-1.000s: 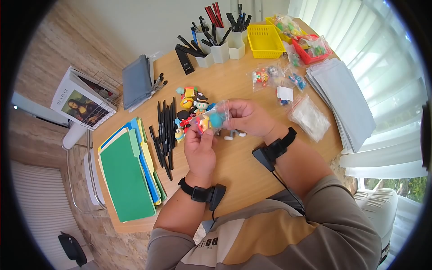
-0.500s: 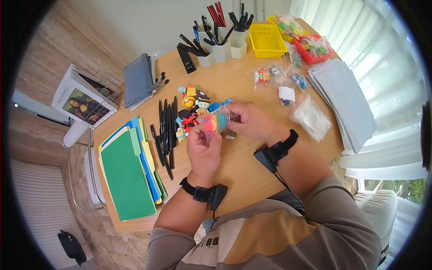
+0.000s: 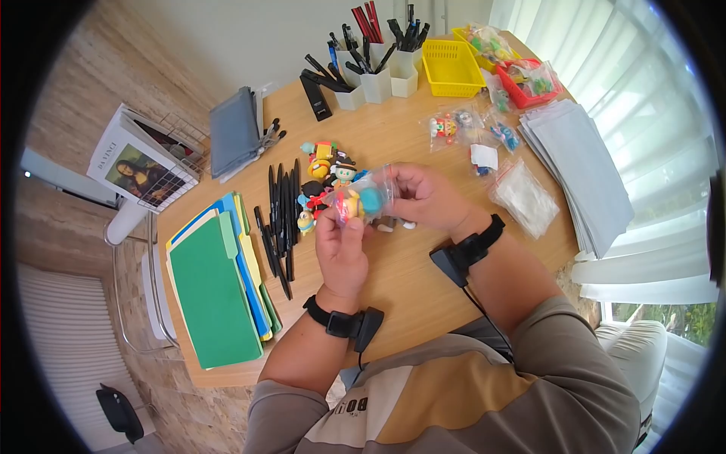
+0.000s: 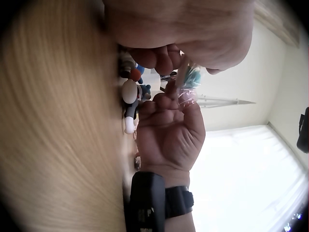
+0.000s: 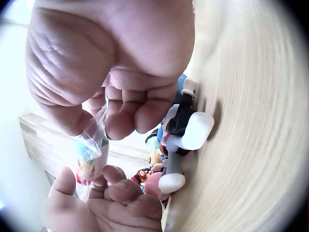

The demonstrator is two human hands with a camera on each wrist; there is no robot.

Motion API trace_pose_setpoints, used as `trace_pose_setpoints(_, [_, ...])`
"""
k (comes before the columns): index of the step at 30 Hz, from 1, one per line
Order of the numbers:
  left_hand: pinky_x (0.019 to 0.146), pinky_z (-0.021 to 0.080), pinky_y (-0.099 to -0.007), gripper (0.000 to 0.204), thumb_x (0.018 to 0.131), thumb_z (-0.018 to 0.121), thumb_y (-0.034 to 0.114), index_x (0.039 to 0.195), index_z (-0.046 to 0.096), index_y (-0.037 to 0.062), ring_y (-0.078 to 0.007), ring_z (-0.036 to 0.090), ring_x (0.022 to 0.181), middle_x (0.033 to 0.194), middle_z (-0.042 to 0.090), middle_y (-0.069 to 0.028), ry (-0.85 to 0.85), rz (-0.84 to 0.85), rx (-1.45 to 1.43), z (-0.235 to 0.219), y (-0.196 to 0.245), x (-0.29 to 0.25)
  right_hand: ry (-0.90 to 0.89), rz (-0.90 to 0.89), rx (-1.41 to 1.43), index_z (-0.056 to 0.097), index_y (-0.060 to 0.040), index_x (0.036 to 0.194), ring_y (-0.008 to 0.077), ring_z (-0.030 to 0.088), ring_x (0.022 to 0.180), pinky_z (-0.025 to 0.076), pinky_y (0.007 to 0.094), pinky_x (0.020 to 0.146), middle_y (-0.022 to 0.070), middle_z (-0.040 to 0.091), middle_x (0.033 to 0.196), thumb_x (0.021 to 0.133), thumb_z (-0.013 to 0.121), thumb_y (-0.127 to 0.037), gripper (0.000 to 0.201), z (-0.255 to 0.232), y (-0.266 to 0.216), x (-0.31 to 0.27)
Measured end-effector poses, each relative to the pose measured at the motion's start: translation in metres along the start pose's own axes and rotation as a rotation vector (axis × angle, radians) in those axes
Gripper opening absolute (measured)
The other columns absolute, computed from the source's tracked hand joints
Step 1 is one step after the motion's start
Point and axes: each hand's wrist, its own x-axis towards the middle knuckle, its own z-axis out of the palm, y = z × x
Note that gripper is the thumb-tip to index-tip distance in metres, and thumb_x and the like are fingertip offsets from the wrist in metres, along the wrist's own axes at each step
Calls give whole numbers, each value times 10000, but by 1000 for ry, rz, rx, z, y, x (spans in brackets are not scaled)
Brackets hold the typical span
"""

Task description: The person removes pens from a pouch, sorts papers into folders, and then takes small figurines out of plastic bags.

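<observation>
Bag (image 3: 360,200): clear, with a teal, yellow and red toy (image 5: 86,154) inside; suspended above the middle of the table (image 3: 423,280), stretched between both hands.
Left hand (image 3: 342,256): grasping the end nearer the table's left edge; pinched between thumb and fingers.
Right hand (image 3: 427,198): grasping the opposite end, thumb against fingers.
White-shoed figure (image 5: 176,145): lying on the tabletop, below the right hand.
Toy pile (image 3: 324,170): set just beyond the bag, toward the far edge.
Black pens (image 3: 283,219): laid roughly parallel between toy pile and folders (image 3: 215,295).
Folder position: stacked along the left edge; green on top.
Pen holders (image 3: 376,88): standing upright at the far edge, filled.
Yellow basket (image 3: 457,88): placed at the far edge, beside the pen holders.
Red basket (image 3: 535,98): near the far right corner; loaded with bagged items.
Clear bags (image 3: 527,200): piled flat, inward from the right edge.
Paper stack (image 3: 582,181): fanned along the right edge.
</observation>
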Motion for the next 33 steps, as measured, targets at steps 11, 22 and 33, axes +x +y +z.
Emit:
trace_pose_setpoints(11, [633,465,-243,329,1024,464,323,1149,587,45,-90,563,787,948,633,-12,94,-76,109,1,-1,1,25,-23,-58,583,-27,1168,19,533,714,461,199,612,-43,580,831,812,604,51,364,-10,16,5])
trace_pose_setpoints(22, [621,426,-211,231,1033,465,254,1032,577,52,-55,503,708,887,602,10,121,57,201,-5,-6,4,41,142,-9,603,-35,1132,26,554,705,463,193,568,-21,620,833,884,615,-31,248,-15,16,3])
trace_pose_setpoints(33, [615,433,-213,241,1044,442,261,1052,566,55,-58,501,702,873,593,7,135,16,117,-2,-6,5,-34,61,105,600,-18,1181,75,610,911,524,247,780,17,651,1039,901,643,-24,283,-16,4,3])
